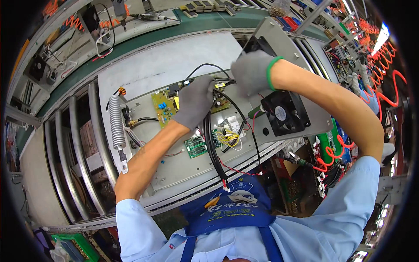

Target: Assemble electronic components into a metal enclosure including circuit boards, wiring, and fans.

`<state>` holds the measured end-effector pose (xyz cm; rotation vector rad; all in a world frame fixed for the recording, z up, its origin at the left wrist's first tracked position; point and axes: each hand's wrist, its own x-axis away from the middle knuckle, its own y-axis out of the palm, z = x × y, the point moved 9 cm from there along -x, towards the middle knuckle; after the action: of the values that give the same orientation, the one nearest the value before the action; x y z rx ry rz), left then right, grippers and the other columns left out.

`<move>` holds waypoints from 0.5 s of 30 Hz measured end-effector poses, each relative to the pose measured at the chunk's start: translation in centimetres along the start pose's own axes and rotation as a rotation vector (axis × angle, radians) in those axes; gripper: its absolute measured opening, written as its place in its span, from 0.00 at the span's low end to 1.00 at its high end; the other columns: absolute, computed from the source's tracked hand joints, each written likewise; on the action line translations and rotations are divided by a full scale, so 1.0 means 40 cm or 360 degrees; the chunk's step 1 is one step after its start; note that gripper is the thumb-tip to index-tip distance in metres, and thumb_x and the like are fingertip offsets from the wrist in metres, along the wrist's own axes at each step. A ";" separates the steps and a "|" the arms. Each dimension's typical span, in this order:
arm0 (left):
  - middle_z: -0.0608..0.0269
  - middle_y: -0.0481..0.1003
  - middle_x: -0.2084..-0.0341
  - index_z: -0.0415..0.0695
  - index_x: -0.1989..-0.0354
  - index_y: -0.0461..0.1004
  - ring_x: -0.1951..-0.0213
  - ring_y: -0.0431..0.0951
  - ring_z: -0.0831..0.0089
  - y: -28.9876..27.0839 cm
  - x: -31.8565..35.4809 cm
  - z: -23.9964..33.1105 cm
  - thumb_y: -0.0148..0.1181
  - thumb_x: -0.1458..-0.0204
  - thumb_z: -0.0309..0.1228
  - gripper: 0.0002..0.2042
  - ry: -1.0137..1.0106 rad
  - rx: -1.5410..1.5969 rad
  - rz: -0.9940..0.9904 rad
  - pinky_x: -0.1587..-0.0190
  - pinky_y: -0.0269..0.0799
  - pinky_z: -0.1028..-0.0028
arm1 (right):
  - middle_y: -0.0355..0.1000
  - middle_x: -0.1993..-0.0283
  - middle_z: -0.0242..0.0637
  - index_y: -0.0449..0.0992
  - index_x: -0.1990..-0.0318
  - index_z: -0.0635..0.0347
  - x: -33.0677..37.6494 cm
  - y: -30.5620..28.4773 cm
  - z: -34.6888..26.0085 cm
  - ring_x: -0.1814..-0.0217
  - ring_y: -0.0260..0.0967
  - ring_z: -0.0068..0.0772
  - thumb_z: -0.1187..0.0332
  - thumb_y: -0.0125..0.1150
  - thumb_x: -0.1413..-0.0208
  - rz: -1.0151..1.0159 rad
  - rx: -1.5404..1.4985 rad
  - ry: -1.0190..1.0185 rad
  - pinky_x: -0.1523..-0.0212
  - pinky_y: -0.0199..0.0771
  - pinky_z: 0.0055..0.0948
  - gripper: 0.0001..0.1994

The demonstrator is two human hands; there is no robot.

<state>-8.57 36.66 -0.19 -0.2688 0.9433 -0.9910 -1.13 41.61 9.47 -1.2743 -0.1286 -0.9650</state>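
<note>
My left hand, in a grey glove, is closed around a bundle of black cables above a yellowish circuit board. From there the bundle hangs toward me, ending in white connectors with red wires. My right hand, gloved in grey with a green cuff, is curled just right of the left one. Black cable ends run up to it, but its fingers are blurred, so what it grips is unclear. Both hands are over a grey metal chassis. A small green board and yellow-white wires lie nearer to me.
A black fan sits on the chassis's right side, near an upright metal panel. At the left, a coiled spring hangs beside metal rollers. Beyond lies a green conveyor belt. Orange coiled hoses are at the right.
</note>
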 end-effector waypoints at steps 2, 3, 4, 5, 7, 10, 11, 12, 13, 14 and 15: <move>0.56 0.80 0.64 0.47 0.59 0.77 0.67 0.81 0.53 -0.001 -0.012 -0.025 0.58 0.40 0.32 0.06 -0.0037 -0.0095 -0.0008 0.66 0.77 0.60 | 0.80 0.65 0.51 0.82 0.67 0.69 -0.018 0.075 -0.040 0.61 0.81 0.50 0.67 0.59 0.54 -0.0378 -0.0146 -0.0076 0.59 0.81 0.43 0.13; 0.56 0.80 0.65 0.47 0.59 0.77 0.68 0.81 0.53 -0.008 -0.016 -0.031 0.59 0.41 0.33 0.06 -0.0010 -0.0132 0.0024 0.66 0.76 0.60 | 0.80 0.65 0.51 0.82 0.66 0.70 -0.035 0.100 -0.066 0.61 0.81 0.50 0.67 0.58 0.54 -0.0316 -0.0176 -0.0216 0.59 0.80 0.42 0.14; 0.56 0.80 0.66 0.47 0.59 0.77 0.69 0.81 0.53 -0.025 -0.016 -0.036 0.59 0.41 0.33 0.06 0.0010 -0.0184 0.0053 0.67 0.76 0.60 | 0.80 0.63 0.52 0.82 0.64 0.70 -0.047 0.094 -0.095 0.58 0.81 0.51 0.68 0.58 0.52 -0.0194 -0.0075 -0.0295 0.58 0.80 0.42 0.14; 0.57 0.79 0.66 0.48 0.59 0.77 0.70 0.81 0.52 -0.034 -0.024 -0.026 0.60 0.42 0.33 0.06 0.0064 -0.0214 0.0081 0.68 0.76 0.59 | 0.80 0.62 0.52 0.82 0.64 0.69 -0.064 0.109 -0.094 0.58 0.81 0.50 0.68 0.58 0.51 -0.0117 -0.0044 -0.0308 0.58 0.80 0.42 0.13; 0.58 0.79 0.68 0.48 0.60 0.77 0.70 0.80 0.54 -0.039 -0.043 -0.015 0.60 0.42 0.34 0.06 0.0169 -0.0355 0.0108 0.68 0.75 0.60 | 0.80 0.61 0.52 0.83 0.63 0.67 -0.125 0.169 -0.081 0.57 0.81 0.50 0.69 0.59 0.49 0.0032 0.0012 -0.0324 0.57 0.80 0.42 0.12; 0.60 0.79 0.69 0.49 0.61 0.77 0.69 0.78 0.57 -0.026 -0.056 -0.023 0.61 0.43 0.34 0.06 0.0295 -0.0600 0.0056 0.66 0.73 0.59 | 0.81 0.61 0.51 0.83 0.62 0.65 -0.194 0.224 -0.069 0.57 0.81 0.50 0.69 0.60 0.47 0.0298 0.0242 -0.0283 0.56 0.81 0.43 0.10; 0.60 0.79 0.69 0.49 0.62 0.77 0.69 0.78 0.58 -0.018 -0.055 -0.030 0.61 0.43 0.35 0.06 0.0329 -0.0686 0.0026 0.65 0.72 0.59 | 0.81 0.60 0.51 0.83 0.62 0.65 -0.203 0.225 -0.059 0.56 0.81 0.50 0.70 0.60 0.48 0.0285 0.0211 -0.0243 0.56 0.81 0.43 0.10; 0.61 0.79 0.69 0.49 0.62 0.77 0.68 0.77 0.58 -0.014 -0.053 -0.038 0.61 0.43 0.34 0.05 0.0337 -0.0692 0.0013 0.64 0.71 0.58 | 0.81 0.60 0.51 0.83 0.62 0.65 -0.211 0.227 -0.047 0.56 0.81 0.50 0.70 0.61 0.48 0.0271 0.0178 -0.0199 0.56 0.81 0.43 0.10; 0.61 0.79 0.69 0.49 0.62 0.77 0.67 0.77 0.58 -0.011 -0.049 -0.042 0.61 0.43 0.34 0.05 0.0338 -0.0695 -0.0001 0.62 0.71 0.58 | 0.81 0.60 0.51 0.83 0.61 0.64 -0.216 0.226 -0.039 0.56 0.81 0.49 0.70 0.61 0.48 0.0251 0.0146 -0.0159 0.56 0.81 0.43 0.10; 0.62 0.79 0.69 0.48 0.63 0.77 0.66 0.76 0.59 -0.014 -0.041 -0.052 0.60 0.43 0.34 0.05 0.0325 -0.0711 -0.0017 0.61 0.70 0.58 | 0.80 0.58 0.52 0.83 0.62 0.65 -0.185 0.196 -0.035 0.56 0.81 0.51 0.72 0.60 0.48 0.0153 0.0119 -0.0117 0.56 0.81 0.43 0.10; 0.61 0.79 0.69 0.48 0.63 0.76 0.65 0.76 0.58 -0.020 -0.038 -0.066 0.60 0.43 0.34 0.05 0.0264 -0.0668 -0.0005 0.60 0.70 0.58 | 0.80 0.57 0.53 0.82 0.60 0.65 -0.147 0.166 -0.038 0.55 0.81 0.51 0.71 0.59 0.47 0.0157 0.0033 -0.0106 0.56 0.81 0.44 0.10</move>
<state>-11.41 38.00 -0.45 -0.5451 1.3018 -0.8193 -0.96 43.31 0.63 -1.2823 -0.1264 -0.8352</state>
